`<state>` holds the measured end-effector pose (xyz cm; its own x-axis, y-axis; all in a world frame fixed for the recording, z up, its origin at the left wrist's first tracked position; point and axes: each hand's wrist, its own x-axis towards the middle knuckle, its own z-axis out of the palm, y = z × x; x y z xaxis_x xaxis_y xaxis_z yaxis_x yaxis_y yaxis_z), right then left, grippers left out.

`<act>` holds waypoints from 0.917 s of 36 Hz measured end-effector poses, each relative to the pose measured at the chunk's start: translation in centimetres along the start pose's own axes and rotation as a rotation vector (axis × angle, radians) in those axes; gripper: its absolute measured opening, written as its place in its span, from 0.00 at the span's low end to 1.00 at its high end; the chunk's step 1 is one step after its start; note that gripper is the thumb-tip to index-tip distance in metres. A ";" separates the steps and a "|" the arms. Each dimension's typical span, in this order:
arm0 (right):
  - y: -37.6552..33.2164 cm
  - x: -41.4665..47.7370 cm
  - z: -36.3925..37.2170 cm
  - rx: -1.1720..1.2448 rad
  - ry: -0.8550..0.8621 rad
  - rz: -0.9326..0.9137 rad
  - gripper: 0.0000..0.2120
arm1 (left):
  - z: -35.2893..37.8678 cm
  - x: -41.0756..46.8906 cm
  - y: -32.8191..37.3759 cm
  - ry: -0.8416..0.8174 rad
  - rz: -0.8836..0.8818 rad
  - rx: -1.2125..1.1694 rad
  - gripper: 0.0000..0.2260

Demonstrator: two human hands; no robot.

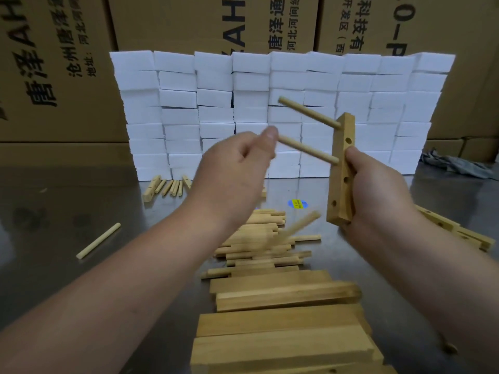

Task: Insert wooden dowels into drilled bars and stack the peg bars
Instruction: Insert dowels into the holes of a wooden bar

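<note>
The right hand is wrapped round the lower half of the drilled bar, holding it upright in the air at about 2 o'clock from the middle of the view. One dowel is seated near the bar's top and sticks out toward 10 o'clock. The left hand pinches the free end of a second dowel, whose tip meets the bar's left face just above the right thumb. To seat it well, I would push straight along the dowel's own line, parallel to the upper one, with the right hand bracing the bar from behind so it does not twist. A slight turn should help if the hole binds. More holes show lower on the bar, partly under the gripping fingers, so the grip will likely need to shift. A blurred dowel shows below the left hand; I cannot tell if it is held. Directly beneath lies the dowel pile, with stacked bars at 6 o'clock and more bars at 4 o'clock. The foam-block wall stands well behind at 12 o'clock. Bare table at 9 o'clock, holding one stray dowel, gives the widest room.
</note>
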<state>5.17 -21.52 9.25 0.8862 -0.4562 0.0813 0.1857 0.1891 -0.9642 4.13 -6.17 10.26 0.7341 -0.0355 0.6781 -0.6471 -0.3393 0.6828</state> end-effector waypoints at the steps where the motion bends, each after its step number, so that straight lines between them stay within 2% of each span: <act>1: -0.1 0.2 -0.1 0.019 0.024 0.013 0.15 | -0.1 0.1 -0.1 0.054 -0.010 -0.014 0.24; 4: -0.2 0.9 -0.1 0.095 0.072 0.038 0.14 | 0.0 0.1 -0.1 0.112 -0.020 -0.007 0.27; 6: -0.1 1.2 -0.1 0.112 0.076 0.055 0.13 | 0.2 0.0 -0.3 0.054 -0.061 0.026 0.26; 9: 0.2 1.4 0.0 0.077 0.082 0.065 0.13 | 0.4 0.1 -1.2 -0.171 -0.155 0.227 0.17; 11: 0.3 1.5 0.1 0.106 0.080 0.070 0.13 | 0.3 0.2 -1.8 -0.417 -0.122 0.436 0.09; 13: 0.3 1.6 0.1 0.132 0.075 0.069 0.12 | 0.4 0.0 -2.2 -0.639 -0.047 0.603 0.06; 17: 0.2 1.5 0.1 0.127 0.066 0.075 0.12 | 1.7 -1.1 -3.4 -0.826 -0.013 0.740 0.14; 22: 0.4 1.0 0.3 0.094 0.041 0.071 0.13 | 2.6 -2.0 -4.6 -1.029 -0.113 0.665 0.19; 25: 0.5 0.9 0.3 0.067 0.023 0.066 0.14 | 2.9 -2.2 -4.8 -1.067 -0.116 0.635 0.19; 33: 2.2 2.3 0.0 -0.115 0.011 0.166 0.09 | 3.3 -2.0 -4.7 -0.971 -0.069 0.627 0.16</act>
<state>7.63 -22.17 7.29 0.8957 -0.4366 -0.0837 -0.0130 0.1623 -0.9867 6.34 -7.60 4.79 0.7888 -0.6136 -0.0351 -0.5835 -0.7656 0.2707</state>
